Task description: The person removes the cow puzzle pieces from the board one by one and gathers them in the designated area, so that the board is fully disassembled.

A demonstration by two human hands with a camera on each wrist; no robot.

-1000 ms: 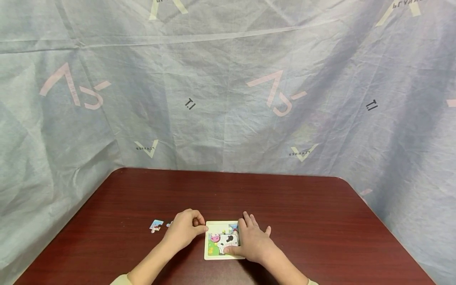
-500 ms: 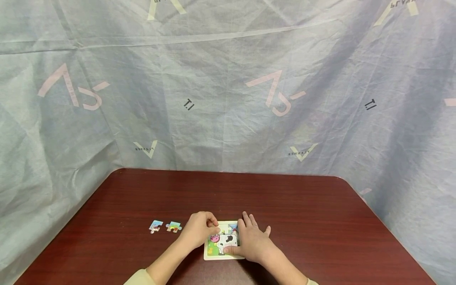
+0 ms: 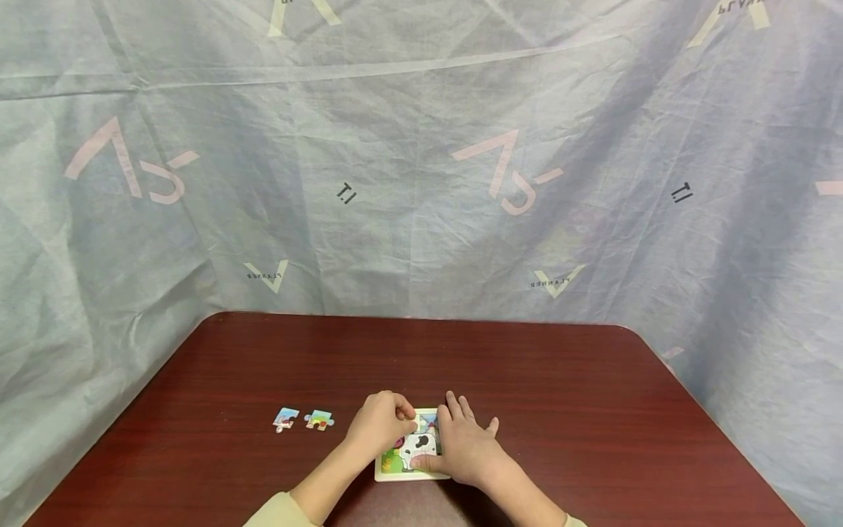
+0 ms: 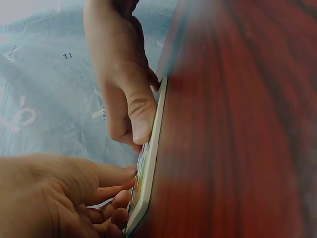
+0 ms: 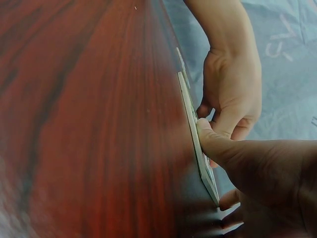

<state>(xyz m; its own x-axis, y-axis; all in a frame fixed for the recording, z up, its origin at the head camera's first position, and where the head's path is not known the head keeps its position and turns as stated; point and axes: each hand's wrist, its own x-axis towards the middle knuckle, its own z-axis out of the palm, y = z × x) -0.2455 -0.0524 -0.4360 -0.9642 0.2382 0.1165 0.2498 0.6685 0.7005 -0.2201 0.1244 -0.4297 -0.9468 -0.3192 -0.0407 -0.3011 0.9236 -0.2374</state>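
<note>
A small framed jigsaw puzzle (image 3: pixel 415 474) with a cow picture lies on the table, partly covered by both hands. My right hand (image 3: pixel 473 448) rests over its right side, thumb pressed on the picture and the other fingers stretched out past the edge. In the right wrist view the right thumb (image 5: pixel 208 134) lies on the puzzle face. Over the upper left of the frame, my left hand (image 3: pixel 382 426) has thumb and forefinger close together at the pale gap. In the left wrist view its fingertips (image 4: pixel 119 210) are right at the puzzle; I cannot tell whether they hold a piece.
Two loose jigsaw pieces lie left of the hands, one mostly blue and white (image 3: pixel 285 419), the other green and yellow (image 3: pixel 319 419). The dark red wooden table (image 3: pixel 527 366) has a grey printed curtain (image 3: pixel 408 241) behind and at its sides.
My left hand has moved right from the frame's left edge over its upper part, uncovering the green and yellow piece behind it. The right hand stays in place on the puzzle.
</note>
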